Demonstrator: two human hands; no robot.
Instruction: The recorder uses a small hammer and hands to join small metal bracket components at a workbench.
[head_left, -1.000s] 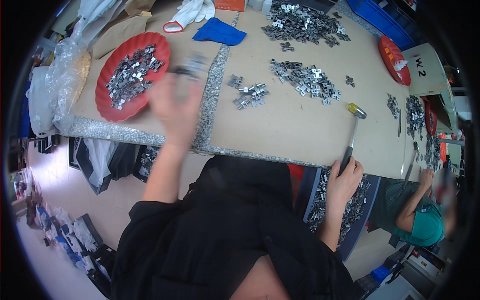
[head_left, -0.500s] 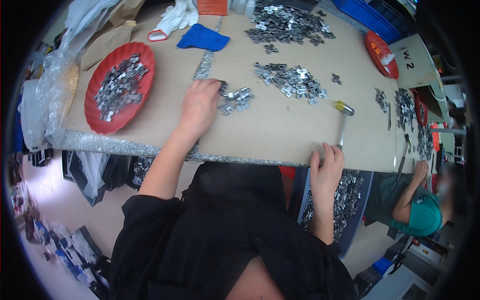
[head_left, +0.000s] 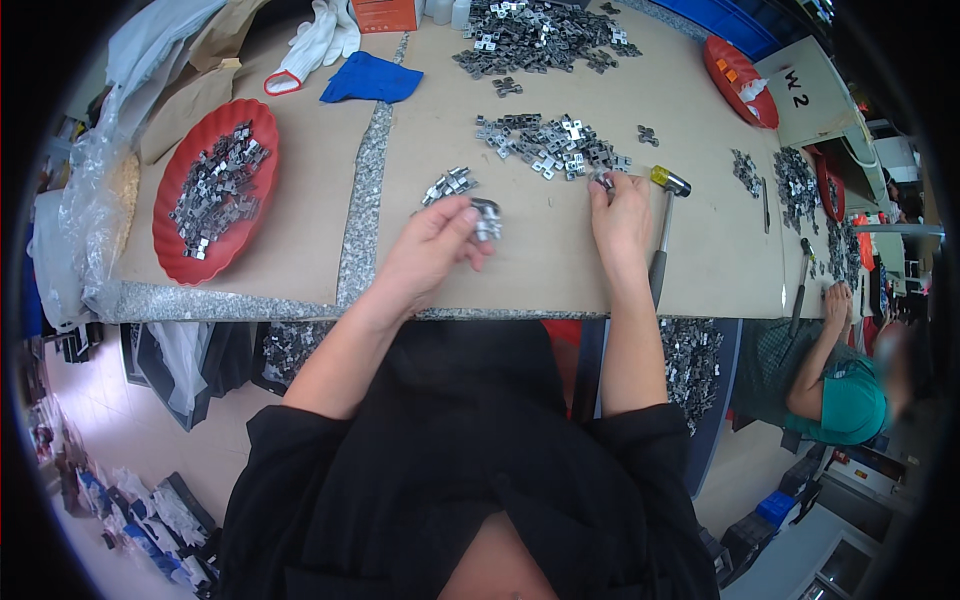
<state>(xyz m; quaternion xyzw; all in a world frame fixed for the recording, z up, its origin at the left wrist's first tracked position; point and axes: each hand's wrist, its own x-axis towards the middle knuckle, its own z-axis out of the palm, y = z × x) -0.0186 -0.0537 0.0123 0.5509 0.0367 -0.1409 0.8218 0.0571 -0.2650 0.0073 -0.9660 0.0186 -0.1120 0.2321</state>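
My left hand [head_left: 430, 250] is closed over the near part of the table, its fingers round some small silver metal pieces [head_left: 487, 222], slightly blurred. Just beyond it lies a small cluster of the same pieces [head_left: 450, 184]. My right hand [head_left: 622, 225] reaches to the near right edge of the middle pile of metal pieces [head_left: 550, 145]. Its thumb and fingertips pinch one small metal piece [head_left: 603, 181]. Right beside that hand lies a hammer [head_left: 664, 225] with a yellow-and-metal head and dark grip, untouched.
A red scalloped dish [head_left: 165, 200] with metal pieces stands left. A large heap [head_left: 540, 35], blue cloth [head_left: 370, 78], white gloves [head_left: 315, 45] and another red dish [head_left: 712, 60] lie farther back. At right, a co-worker in green [head_left: 850, 405] sits along the table. A bin of pieces [head_left: 715, 440] stands below the edge.
My left hand has moved right and lifted metal pieces off the small cluster. My right hand has gone from the table edge by the hammer's grip forward to the middle pile and pinched a piece.
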